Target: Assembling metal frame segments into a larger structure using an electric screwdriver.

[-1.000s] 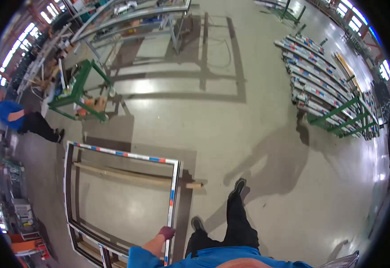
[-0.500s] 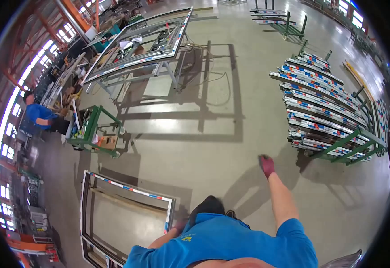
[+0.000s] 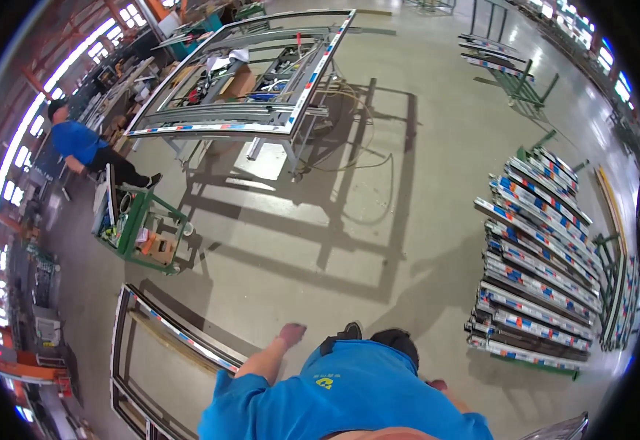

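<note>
While I am watching from afar, the left hand (image 3: pixel 291 335) is hanging below the middle of the view, its forearm (image 3: pixel 261 364) slanting up and rightward out of a blue sleeve. The fingers are pointing to the right, well out from the body, and I am seeing nothing in them; how far they are opening or curling I cannot tell, as they are small and blurred. A dark red glove is covering them.

The right hand (image 3: pixel 437 384) is showing only in part, low and right of the torso, close to the body, with its forearm running down toward the lower edge. The shirt (image 3: pixel 349 392) is hiding most of it, so I cannot tell its grip or whether it is holding anything.

The frame (image 3: pixel 177 330) is lying at the lower left, nearest to the left hand, which is appearing just beside its right end; the forearm and sleeve are overlapping that end. A wooden bar (image 3: pixel 160 334) is running beneath its upper rail.

A green cart (image 3: pixel 135 220) is standing above the frame, a co-worker (image 3: pixel 78 139) behind it at the upper left, and bars (image 3: pixel 540 264) are filling a rack at the right.
</note>
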The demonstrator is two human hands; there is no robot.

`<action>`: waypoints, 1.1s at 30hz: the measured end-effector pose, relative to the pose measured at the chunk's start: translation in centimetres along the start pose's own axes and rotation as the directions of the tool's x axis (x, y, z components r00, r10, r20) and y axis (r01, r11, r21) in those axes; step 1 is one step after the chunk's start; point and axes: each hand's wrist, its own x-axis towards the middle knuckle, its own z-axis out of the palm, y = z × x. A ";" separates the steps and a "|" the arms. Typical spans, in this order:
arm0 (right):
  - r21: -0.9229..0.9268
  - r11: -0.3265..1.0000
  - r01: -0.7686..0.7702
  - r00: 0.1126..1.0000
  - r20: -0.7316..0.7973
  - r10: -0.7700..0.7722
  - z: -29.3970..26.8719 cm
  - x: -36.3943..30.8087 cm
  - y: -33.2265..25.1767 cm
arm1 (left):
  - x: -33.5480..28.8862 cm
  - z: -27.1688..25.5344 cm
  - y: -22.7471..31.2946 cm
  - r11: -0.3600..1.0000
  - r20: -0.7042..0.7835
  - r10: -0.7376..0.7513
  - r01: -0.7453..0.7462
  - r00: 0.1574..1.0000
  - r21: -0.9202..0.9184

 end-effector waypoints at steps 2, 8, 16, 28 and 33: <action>0.065 0.997 0.052 0.973 -0.226 -0.036 1.1 -0.9 2.3 | 3.9 -4.6 7.8 0.995 -0.035 0.034 -0.037 0.999 -0.088; -0.049 0.975 0.215 0.974 -0.065 -0.218 -15.7 8.9 19.0 | 7.7 -28.0 11.6 0.669 -0.650 -0.424 0.702 0.630 0.245; -0.454 0.883 0.120 0.985 -0.060 -0.164 -63.3 36.4 34.0 | 9.6 -29.9 21.9 0.410 -0.577 -0.776 -0.491 0.254 -0.769; 0.608 0.601 0.519 0.696 -0.709 0.116 -129.2 55.2 19.0 | 52.7 -41.2 69.6 0.890 -0.788 0.455 -0.180 0.415 0.419; 0.350 0.764 0.542 0.717 -0.666 -0.203 -138.8 51.9 3.6 | 67.0 -54.8 73.4 0.944 -0.775 0.246 0.038 0.582 0.329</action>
